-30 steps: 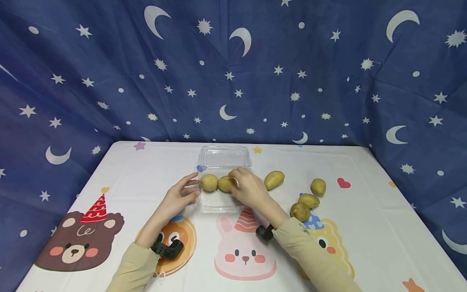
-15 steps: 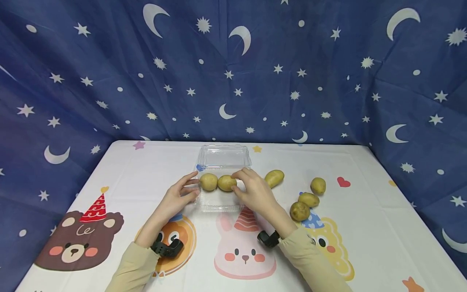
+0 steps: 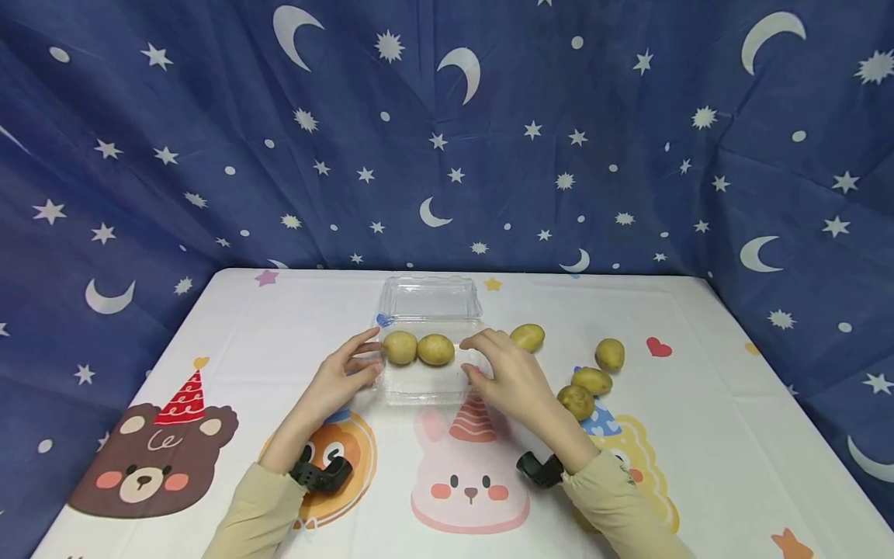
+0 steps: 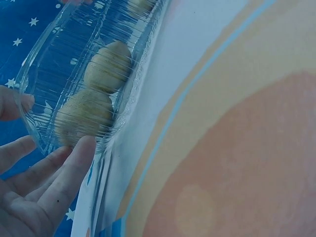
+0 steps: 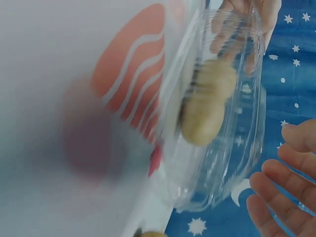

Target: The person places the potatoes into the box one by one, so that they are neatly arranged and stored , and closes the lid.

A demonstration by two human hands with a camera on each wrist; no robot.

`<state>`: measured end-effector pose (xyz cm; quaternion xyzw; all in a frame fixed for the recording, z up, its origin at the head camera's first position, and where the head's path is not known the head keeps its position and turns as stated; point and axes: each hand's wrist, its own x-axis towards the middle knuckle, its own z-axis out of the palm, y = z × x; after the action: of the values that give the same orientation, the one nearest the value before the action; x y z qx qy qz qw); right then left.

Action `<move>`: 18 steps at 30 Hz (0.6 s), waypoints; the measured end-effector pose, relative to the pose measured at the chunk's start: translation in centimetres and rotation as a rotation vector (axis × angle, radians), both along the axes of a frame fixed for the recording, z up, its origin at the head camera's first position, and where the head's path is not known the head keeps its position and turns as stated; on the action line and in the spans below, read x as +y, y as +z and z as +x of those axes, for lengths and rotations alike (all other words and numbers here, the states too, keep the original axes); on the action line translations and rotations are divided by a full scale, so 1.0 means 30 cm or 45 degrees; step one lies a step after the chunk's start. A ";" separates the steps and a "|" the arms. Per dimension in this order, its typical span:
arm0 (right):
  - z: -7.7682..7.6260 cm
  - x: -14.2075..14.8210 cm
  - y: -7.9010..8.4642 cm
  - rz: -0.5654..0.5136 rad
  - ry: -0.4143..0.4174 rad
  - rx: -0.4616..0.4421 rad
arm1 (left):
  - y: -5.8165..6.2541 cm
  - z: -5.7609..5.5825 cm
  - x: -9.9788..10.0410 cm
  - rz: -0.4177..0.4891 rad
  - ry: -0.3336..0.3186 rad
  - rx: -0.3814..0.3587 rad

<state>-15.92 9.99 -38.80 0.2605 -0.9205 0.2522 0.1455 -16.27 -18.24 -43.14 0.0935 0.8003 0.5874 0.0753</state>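
A clear plastic clamshell box lies on the table with its lid folded back. Inside, a round potato at the left end touches a second potato to its right. My left hand rests spread fingers against the box's left end, as the left wrist view also shows. At the right end my right hand hovers with fingers bent loosely and nothing in them, apart from the potatoes. Just behind it lies a long potato, partly hidden by the hand in the head view.
Right of the right hand lie a potato, an oval potato and a darker potato, the last two touching. A white cloth with cartoon animals covers the table. A blue star-patterned curtain stands behind.
My right hand has let go of the second potato and moved right, off it. That potato stays beside the first one. The left hand has kept its place at the box.
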 end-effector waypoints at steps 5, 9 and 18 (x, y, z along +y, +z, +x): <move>0.020 0.061 0.002 0.012 0.004 -0.005 | 0.001 -0.001 0.002 0.011 0.003 -0.004; 0.034 0.111 0.001 0.014 0.006 0.006 | 0.003 0.001 0.001 0.006 0.005 -0.007; 0.067 0.213 -0.002 0.028 -0.005 0.006 | 0.004 -0.001 0.003 0.010 0.003 -0.021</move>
<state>-13.91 16.38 -38.85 0.2610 -0.9233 0.2414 0.1451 -16.29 -18.16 -43.02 0.0881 0.7976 0.5912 0.0809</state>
